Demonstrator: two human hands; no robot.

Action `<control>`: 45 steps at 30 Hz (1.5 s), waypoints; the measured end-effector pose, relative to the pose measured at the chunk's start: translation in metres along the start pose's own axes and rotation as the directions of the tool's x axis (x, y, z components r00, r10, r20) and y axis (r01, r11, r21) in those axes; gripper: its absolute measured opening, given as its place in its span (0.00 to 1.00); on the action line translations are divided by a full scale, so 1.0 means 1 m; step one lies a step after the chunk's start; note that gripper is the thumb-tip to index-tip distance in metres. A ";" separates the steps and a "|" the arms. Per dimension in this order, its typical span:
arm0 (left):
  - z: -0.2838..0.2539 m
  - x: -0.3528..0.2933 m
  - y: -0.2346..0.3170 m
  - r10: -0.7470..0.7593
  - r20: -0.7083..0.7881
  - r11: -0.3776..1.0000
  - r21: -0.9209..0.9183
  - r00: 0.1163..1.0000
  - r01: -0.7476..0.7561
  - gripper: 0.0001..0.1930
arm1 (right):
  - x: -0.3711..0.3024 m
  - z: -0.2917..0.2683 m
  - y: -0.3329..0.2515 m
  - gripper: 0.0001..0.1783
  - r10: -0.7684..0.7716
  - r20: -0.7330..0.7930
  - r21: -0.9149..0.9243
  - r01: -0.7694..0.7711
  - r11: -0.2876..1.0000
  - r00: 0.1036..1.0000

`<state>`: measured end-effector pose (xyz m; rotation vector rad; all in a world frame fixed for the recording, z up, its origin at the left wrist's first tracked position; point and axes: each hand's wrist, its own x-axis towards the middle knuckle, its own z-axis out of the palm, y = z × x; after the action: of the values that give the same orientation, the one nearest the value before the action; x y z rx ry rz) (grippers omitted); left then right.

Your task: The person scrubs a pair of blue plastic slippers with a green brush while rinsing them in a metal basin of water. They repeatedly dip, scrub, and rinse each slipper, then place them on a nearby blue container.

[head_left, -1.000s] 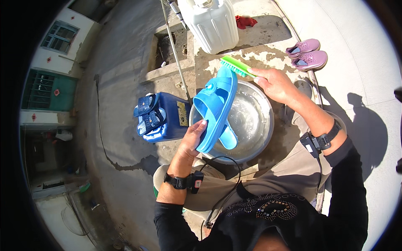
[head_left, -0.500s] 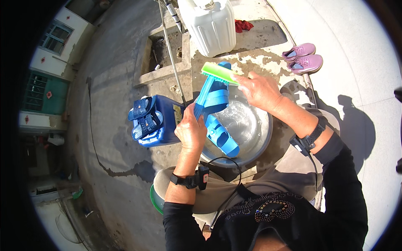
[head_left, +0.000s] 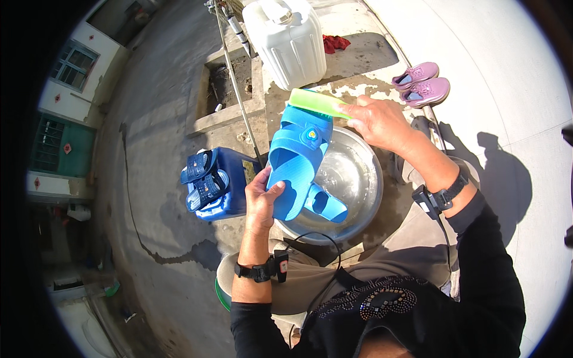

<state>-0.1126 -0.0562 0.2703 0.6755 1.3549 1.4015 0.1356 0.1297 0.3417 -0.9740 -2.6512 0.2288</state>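
My left hand [head_left: 263,198] grips a light blue slide sandal [head_left: 293,156] by its heel end, thumb on the footbed. The sandal's strapped upper side faces me, above the metal basin [head_left: 371,203]. In my right hand [head_left: 377,121] is a bright green scrubbing brush [head_left: 315,102], closed around the handle. Its bristles touch the sandal at the toe end. The matching blue sandal [head_left: 327,204] rests in the basin, which holds water; the held sandal hides part of it.
Left of the basin, dark blue slippers [head_left: 206,184] lie on a blue jerrycan [head_left: 233,156]. Beyond stand a white jerrycan [head_left: 289,51] and a metal pole [head_left: 237,89]. A red cloth [head_left: 335,43] and pink shoes [head_left: 427,85] lie far right. Part of a green-rimmed container [head_left: 222,295] shows beside my knee.
My left hand has turned the sandal from edge-on to show its straps and footbed. The brush in my right hand has moved from the sandal's side edge to its toe end.
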 end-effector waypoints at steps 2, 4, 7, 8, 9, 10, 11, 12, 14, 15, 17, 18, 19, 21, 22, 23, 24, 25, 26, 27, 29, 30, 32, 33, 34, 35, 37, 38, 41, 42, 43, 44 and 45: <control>-0.004 -0.002 0.004 0.021 -0.062 0.999 -0.033 0.998 -0.023 0.23 | -0.005 -0.013 0.006 0.20 -0.065 0.077 -0.021 0.067 0.998 0.995; -0.004 -0.004 0.004 0.045 -0.077 0.999 -0.028 0.996 -0.047 0.23 | -0.007 -0.019 0.009 0.19 -0.043 0.127 -0.025 0.047 0.999 0.991; 0.002 -0.003 -0.002 -0.042 0.022 0.999 -0.020 0.999 0.043 0.23 | -0.004 -0.013 0.008 0.17 -0.035 0.085 -0.057 0.040 0.998 0.996; 0.004 -0.003 -0.004 -0.043 0.103 0.999 -0.022 0.994 0.046 0.24 | -0.001 -0.007 0.007 0.16 -0.005 0.053 -0.086 0.010 0.996 0.999; 0.005 -0.002 -0.005 -0.044 0.063 0.999 0.000 0.997 0.044 0.25 | 0.002 -0.001 0.006 0.16 0.005 0.012 -0.097 -0.004 0.995 1.000; 0.006 -0.002 -0.005 -0.060 0.061 0.998 -0.004 0.996 0.061 0.25 | 0.005 0.004 0.004 0.16 0.009 0.013 -0.109 -0.008 0.994 1.000; 0.006 -0.002 -0.004 -0.084 0.044 0.996 -0.039 0.996 0.085 0.25 | 0.005 0.008 0.003 0.16 0.021 0.001 -0.107 -0.021 0.994 1.000; 0.005 -0.002 -0.003 -0.072 0.042 0.997 -0.028 0.997 0.073 0.25 | 0.006 0.012 0.001 0.16 0.026 -0.011 -0.093 -0.027 0.995 1.000; 0.001 -0.002 0.001 -0.036 0.011 0.999 0.036 0.999 0.036 0.23 | 0.004 0.013 -0.003 0.17 0.030 -0.005 -0.054 -0.030 0.998 1.000; 0.000 -0.002 0.002 -0.033 0.020 0.999 0.017 0.999 0.032 0.23 | 0.002 0.012 -0.004 0.17 0.026 0.041 -0.046 -0.024 0.999 0.999; -0.004 -0.001 0.003 -0.009 0.006 0.996 -0.089 1.000 0.009 0.23 | -0.004 0.004 -0.006 0.17 -0.001 0.113 -0.024 0.004 1.000 0.994; -0.004 0.000 0.001 -0.025 -0.029 0.999 -0.026 0.999 0.024 0.24 | -0.006 -0.002 -0.006 0.17 0.012 0.140 -0.051 -0.005 0.999 0.990; -0.004 0.001 -0.001 -0.024 -0.056 1.000 -0.002 0.998 0.024 0.24 | -0.008 -0.008 -0.006 0.17 0.004 0.126 -0.034 0.000 0.999 0.992; -0.002 0.004 -0.006 -0.054 -0.112 0.998 0.001 0.992 0.055 0.23 | -0.007 -0.019 -0.003 0.18 0.134 0.226 -0.088 -0.117 0.989 0.965; -0.003 0.007 -0.008 0.014 -0.180 0.999 0.049 0.984 -0.005 0.22 | -0.006 -0.023 -0.001 0.19 0.171 0.152 -0.099 -0.157 0.983 0.973; -0.003 0.009 -0.009 0.066 -0.218 0.996 0.069 0.974 -0.052 0.21 | -0.006 -0.026 0.000 0.19 0.244 0.097 -0.129 -0.231 0.964 0.965; -0.004 0.012 -0.010 0.073 -0.256 0.993 0.107 0.964 -0.047 0.20 | -0.004 -0.026 0.000 0.21 0.327 0.052 -0.105 -0.320 0.942 0.944; -0.004 0.014 -0.011 0.095 -0.267 0.990 0.122 0.959 -0.064 0.20 | -0.005 -0.024 -0.002 0.21 0.239 0.059 0.077 -0.243 0.967 0.969; -0.004 0.017 -0.012 0.114 -0.281 0.990 0.117 0.953 -0.084 0.19 | -0.006 -0.019 -0.006 0.22 0.190 0.076 0.235 -0.203 0.951 0.979; -0.004 0.019 -0.013 0.112 -0.288 0.991 0.108 0.951 -0.084 0.19 | -0.008 -0.014 -0.011 0.22 0.181 0.117 0.376 -0.213 0.902 0.976; 0.000 0.021 -0.016 0.085 -0.295 0.996 0.035 0.952 -0.078 0.19 | -0.018 0.004 -0.028 0.23 0.022 0.332 0.548 -0.212 0.809 0.943; 0.002 0.021 -0.018 0.074 -0.295 0.997 0.030 0.953 -0.068 0.19 | -0.024 0.015 -0.040 0.22 -0.114 0.266 0.656 -0.093 0.749 0.957; 0.008 0.022 -0.023 0.090 -0.315 0.995 -0.020 0.945 -0.101 0.20 | -0.035 0.036 -0.060 0.22 -0.083 0.404 0.614 -0.203 0.762 0.911; 0.011 0.023 -0.025 0.086 -0.330 0.993 -0.049 0.940 -0.109 0.20 | -0.037 0.046 -0.068 0.23 -0.071 0.395 0.623 -0.210 0.753 0.916; 0.014 0.023 -0.027 0.121 -0.335 0.992 0.010 0.934 -0.125 0.22 | -0.038 0.055 -0.074 0.23 -0.014 0.422 0.570 -0.253 0.782 0.907; 0.020 0.023 -0.029 0.230 -0.356 0.973 0.087 0.906 -0.213 0.20 | -0.036 0.064 -0.077 0.23 0.002 0.382 0.561 -0.233 0.795 0.924; 0.027 0.023 -0.029 0.267 -0.398 0.952 0.247 0.877 -0.178 0.21 | -0.024 0.078 -0.080 0.23 0.067 0.242 0.619 -0.208 0.758 0.968; 0.031 0.020 -0.029 0.349 -0.302 0.896 0.386 0.887 -0.221 0.22 | -0.012 0.083 -0.077 0.23 0.126 0.145 0.683 -0.191 0.705 0.981; 0.044 0.017 -0.029 0.334 -0.156 0.848 0.480 0.930 -0.224 0.25 | 0.012 0.086 -0.069 0.22 0.242 0.144 0.693 -0.272 0.668 0.960; 0.043 0.017 -0.028 0.365 -0.175 0.873 0.405 0.915 -0.271 0.24 | 0.013 0.083 -0.070 0.22 0.230 0.111 0.726 -0.237 0.646 0.967; 0.041 0.019 -0.026 0.374 -0.185 0.894 0.332 0.909 -0.301 0.24 | 0.013 0.081 -0.074 0.22 0.245 0.144 0.732 -0.270 0.626 0.959; 0.034 0.022 -0.023 0.348 -0.208 0.919 0.268 0.914 -0.289 0.22 | 0.005 0.077 -0.080 0.22 0.173 0.164 0.748 -0.236 0.621 0.971; 0.028 0.026 -0.020 0.277 -0.304 0.959 0.149 0.911 -0.242 0.20 | -0.005 0.072 -0.085 0.22 0.112 0.363 0.714 -0.354 0.604 0.925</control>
<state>-0.0904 -0.0250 0.2507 0.7419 1.6541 1.7180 0.0631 0.0589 0.2942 -0.9998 -2.1996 1.5387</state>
